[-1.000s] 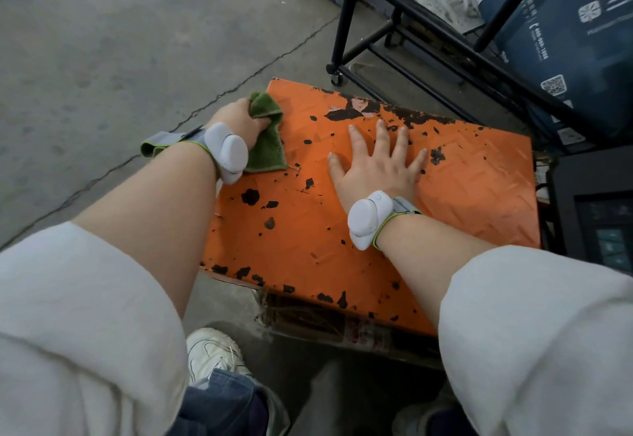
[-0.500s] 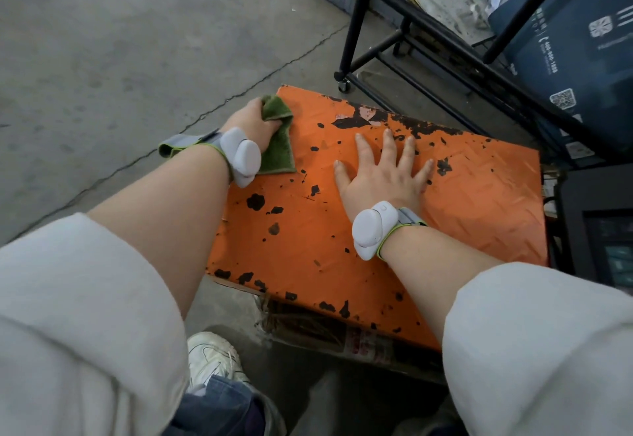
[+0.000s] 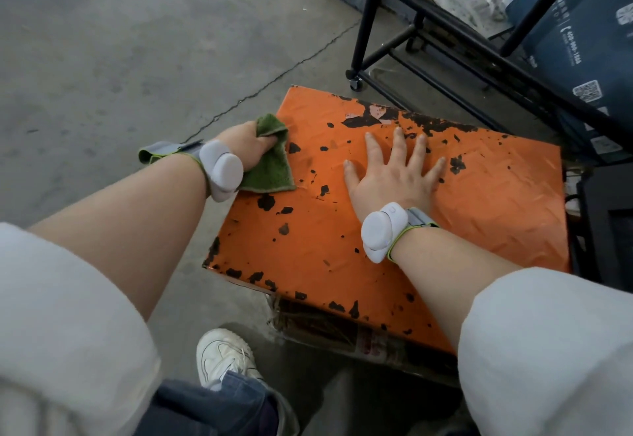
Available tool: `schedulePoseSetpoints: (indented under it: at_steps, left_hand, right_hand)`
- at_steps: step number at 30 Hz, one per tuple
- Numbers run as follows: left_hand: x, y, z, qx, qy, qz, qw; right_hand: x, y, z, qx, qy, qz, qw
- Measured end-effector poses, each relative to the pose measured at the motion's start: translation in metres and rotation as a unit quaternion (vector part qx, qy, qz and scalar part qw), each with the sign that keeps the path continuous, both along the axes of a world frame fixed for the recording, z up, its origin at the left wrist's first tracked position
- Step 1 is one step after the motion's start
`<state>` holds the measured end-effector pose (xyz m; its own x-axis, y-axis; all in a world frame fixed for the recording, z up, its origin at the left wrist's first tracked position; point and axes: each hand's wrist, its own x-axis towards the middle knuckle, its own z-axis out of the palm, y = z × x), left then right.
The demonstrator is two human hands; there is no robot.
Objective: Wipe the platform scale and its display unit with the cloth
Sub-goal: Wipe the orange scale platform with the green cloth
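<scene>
left hand [image 3: 247, 146] grips a bunched green cloth [image 3: 270, 161] at the left edge of the orange platform scale [image 3: 394, 230], near its far left corner; the cloth lies under and just right of the fingers, touching the plate. right hand [image 3: 394, 175] lies flat with straight, spread fingers on the middle of the plate, holding nothing. the scale stands on the concrete floor [image 3: 137, 41], beside a black wheeled rack [image 3: 404, 38] at its far edge. step in hand, as judged: wiping the plate surface. to do it well, keep the cloth pressed flat, work in overlapping strokes from the left edge across, and shift the bracing hand so the area beneath it is also covered. chipped dark paint patches may snag the cloth. a dark unit [image 3: 613, 230] at the right edge may be the display; it cannot be told for certain.
</scene>
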<state>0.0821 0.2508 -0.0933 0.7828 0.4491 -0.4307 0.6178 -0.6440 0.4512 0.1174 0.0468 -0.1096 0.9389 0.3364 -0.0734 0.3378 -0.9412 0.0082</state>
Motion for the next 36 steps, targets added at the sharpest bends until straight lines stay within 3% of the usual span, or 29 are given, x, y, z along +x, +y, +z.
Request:
schedulePoseSetpoints:
  at_steps: [5, 11, 17, 24, 36]
  left_hand:
    - [0.045, -0.010, -0.007, -0.005, -0.070, 0.064, 0.995]
    - [0.086, -0.009, -0.004, 0.002, -0.063, 0.025, 0.998]
    - [0.076, 0.000, -0.008, -0.012, -0.055, 0.016, 0.998]
    - [0.060, 0.000, -0.011, 0.036, -0.043, 0.025, 0.998]
    - [0.086, -0.014, -0.021, 0.050, -0.088, 0.014, 0.995]
  right_hand:
    - [0.004, 0.001, -0.002, 0.005, 0.010, -0.001, 1.000]
    - [0.006, 0.000, -0.003, 0.006, 0.026, 0.000, 1.000]
    - [0.003, 0.001, -0.004, 0.009, 0.023, 0.001, 1.000]
    - [0.003, 0.001, -0.005, 0.008, 0.014, 0.001, 1.000]
    - [0.005, 0.000, -0.007, 0.020, 0.019, 0.006, 1.000]
